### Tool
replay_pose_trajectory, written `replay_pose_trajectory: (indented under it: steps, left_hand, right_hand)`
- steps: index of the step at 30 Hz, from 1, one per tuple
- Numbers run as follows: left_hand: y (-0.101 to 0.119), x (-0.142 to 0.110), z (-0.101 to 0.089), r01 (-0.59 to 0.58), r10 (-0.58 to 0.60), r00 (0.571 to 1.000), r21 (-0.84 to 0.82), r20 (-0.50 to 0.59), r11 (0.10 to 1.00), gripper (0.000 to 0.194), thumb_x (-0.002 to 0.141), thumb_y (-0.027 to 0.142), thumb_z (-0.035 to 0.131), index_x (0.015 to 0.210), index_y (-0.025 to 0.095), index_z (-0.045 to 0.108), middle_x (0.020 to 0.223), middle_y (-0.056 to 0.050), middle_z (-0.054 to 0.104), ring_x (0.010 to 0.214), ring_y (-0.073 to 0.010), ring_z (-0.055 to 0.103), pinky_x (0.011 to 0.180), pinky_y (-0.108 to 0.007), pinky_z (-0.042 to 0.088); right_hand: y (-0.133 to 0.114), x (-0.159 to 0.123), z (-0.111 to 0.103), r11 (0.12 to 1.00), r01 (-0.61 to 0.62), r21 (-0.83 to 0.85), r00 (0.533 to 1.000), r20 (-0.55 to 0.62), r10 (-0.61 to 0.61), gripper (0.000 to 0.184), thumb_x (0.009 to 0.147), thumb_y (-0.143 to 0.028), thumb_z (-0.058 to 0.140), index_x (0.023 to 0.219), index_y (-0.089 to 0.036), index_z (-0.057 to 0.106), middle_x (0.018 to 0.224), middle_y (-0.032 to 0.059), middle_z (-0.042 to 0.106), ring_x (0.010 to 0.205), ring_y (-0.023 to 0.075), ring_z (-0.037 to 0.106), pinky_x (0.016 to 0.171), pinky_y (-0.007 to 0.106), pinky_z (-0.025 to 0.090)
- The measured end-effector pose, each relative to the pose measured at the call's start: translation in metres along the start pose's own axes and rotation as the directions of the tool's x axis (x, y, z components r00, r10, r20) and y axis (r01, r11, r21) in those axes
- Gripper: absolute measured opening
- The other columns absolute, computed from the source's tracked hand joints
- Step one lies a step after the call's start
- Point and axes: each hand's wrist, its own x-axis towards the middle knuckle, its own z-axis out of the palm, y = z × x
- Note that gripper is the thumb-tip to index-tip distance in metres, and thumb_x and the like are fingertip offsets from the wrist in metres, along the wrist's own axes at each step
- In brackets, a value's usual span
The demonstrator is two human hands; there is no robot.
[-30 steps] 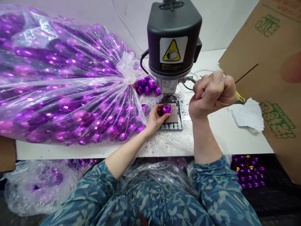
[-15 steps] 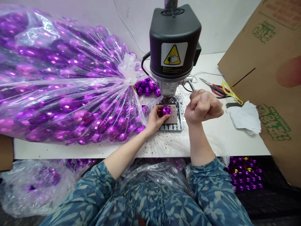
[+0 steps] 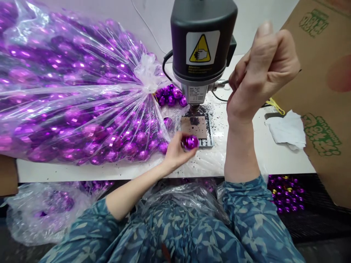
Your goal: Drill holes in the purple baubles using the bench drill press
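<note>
In my left hand is a shiny purple faceted ball, pinched between thumb and fingers. It hangs just in front of a small wooden board with a hole in it, on the slotted metal base of a bench drill press. My right hand is raised in a closed fist at the machine's right side, wrapped round the feed lever, whose end the fingers hide. Dark shavings lie on the board and round the base.
A large tied clear bag of purple balls fills the left side. Loose purple balls lie behind the base. To the right are a white cloth and a tall cardboard box. More balls sit below the table edge.
My left hand has drawn the ball off the board toward me, uncovering the hole. My right hand has swung up with the lever. The view has shifted slightly.
</note>
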Motion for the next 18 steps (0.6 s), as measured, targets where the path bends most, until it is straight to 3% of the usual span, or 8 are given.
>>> replay_pose_trajectory:
  steps: [2,4,7,8,10,12,14,18]
  left_hand:
    - [-0.003,-0.037,-0.011,-0.101,0.088,0.972,0.045,0.218,0.994,0.038,0.078,0.031,0.082,0.109,0.022,0.062,0.1,-0.006,0.07,0.087,-0.0207,0.068,0.077,-0.034,0.059]
    - [-0.015,-0.076,-0.022,-0.178,0.138,0.899,0.059,0.416,0.982,0.036,0.084,0.037,0.078,0.115,0.024,0.065,0.104,-0.009,0.071,0.093,-0.0237,0.071,0.081,-0.037,0.061]
    - [-0.049,-0.126,-0.033,-0.196,0.126,0.817,0.066,0.563,0.978,0.028,0.093,0.042,0.069,0.119,0.03,0.069,0.124,-0.012,0.071,0.111,-0.0286,0.071,0.095,-0.044,0.062]
    - [-0.062,-0.14,-0.033,-0.164,0.102,0.815,0.058,0.57,0.985,0.029,0.093,0.043,0.068,0.12,0.031,0.069,0.13,-0.012,0.069,0.116,-0.0297,0.07,0.097,-0.045,0.062]
    - [-0.087,-0.16,-0.029,-0.007,-0.022,0.869,0.057,0.494,0.998,0.035,0.093,0.046,0.067,0.124,0.03,0.067,0.132,-0.013,0.069,0.116,-0.0302,0.071,0.09,-0.045,0.065]
    - [-0.106,-0.171,-0.019,0.195,-0.204,0.913,0.06,0.353,0.979,0.039,0.094,0.047,0.062,0.127,0.026,0.065,0.121,-0.013,0.073,0.102,-0.0291,0.075,0.077,-0.044,0.067]
    - [-0.117,-0.173,-0.01,0.297,-0.308,0.912,0.083,0.272,0.951,0.035,0.094,0.045,0.06,0.122,0.025,0.067,0.108,-0.012,0.077,0.092,-0.0296,0.076,0.074,-0.046,0.066]
    - [-0.093,-0.154,-0.011,0.169,-0.263,0.894,0.27,0.363,0.948,0.024,0.086,0.037,0.069,0.104,0.023,0.075,0.097,-0.012,0.079,0.088,-0.0321,0.077,0.078,-0.047,0.065]
  right_hand:
    - [0.003,-0.001,0.0,0.999,0.018,0.028,1.0,-0.016,-0.017,0.044,0.096,-0.008,0.046,0.061,-0.026,0.026,0.044,-0.0117,0.021,0.036,0.0025,0.019,0.049,0.026,0.029]
    - [0.005,-0.001,0.0,0.997,0.028,0.074,0.999,-0.018,-0.026,0.043,0.096,-0.007,0.046,0.063,-0.026,0.028,0.045,-0.0122,0.019,0.035,0.0024,0.019,0.048,0.026,0.026]
    - [0.005,-0.002,-0.001,0.988,0.033,0.153,0.999,-0.017,-0.031,0.039,0.095,-0.008,0.047,0.065,-0.026,0.032,0.05,-0.0116,0.019,0.035,0.0024,0.022,0.048,0.027,0.022]
    - [0.004,-0.003,-0.001,0.985,0.034,0.167,0.999,-0.02,-0.031,0.038,0.095,-0.008,0.047,0.065,-0.026,0.032,0.05,-0.0115,0.019,0.035,0.0024,0.022,0.048,0.027,0.021]
    - [0.003,-0.005,-0.001,0.984,0.02,0.178,0.999,-0.033,-0.014,0.039,0.095,-0.007,0.046,0.065,-0.026,0.03,0.049,-0.0113,0.019,0.035,0.0023,0.022,0.047,0.027,0.018]
    - [0.003,-0.008,0.0,0.983,0.01,0.184,0.999,-0.032,-0.004,0.04,0.095,-0.007,0.046,0.065,-0.026,0.03,0.048,-0.0111,0.021,0.035,0.0026,0.022,0.046,0.027,0.016]
    - [0.003,-0.009,0.001,0.977,0.029,0.21,0.998,-0.052,-0.018,0.041,0.095,-0.005,0.046,0.064,-0.026,0.029,0.048,-0.0112,0.019,0.035,0.0027,0.019,0.045,0.027,0.016]
    - [0.002,-0.007,-0.001,0.978,0.04,0.203,0.998,-0.046,-0.031,0.044,0.09,-0.031,0.061,0.062,-0.026,0.028,0.046,-0.0113,0.019,0.034,0.0024,0.02,0.044,0.027,0.019]
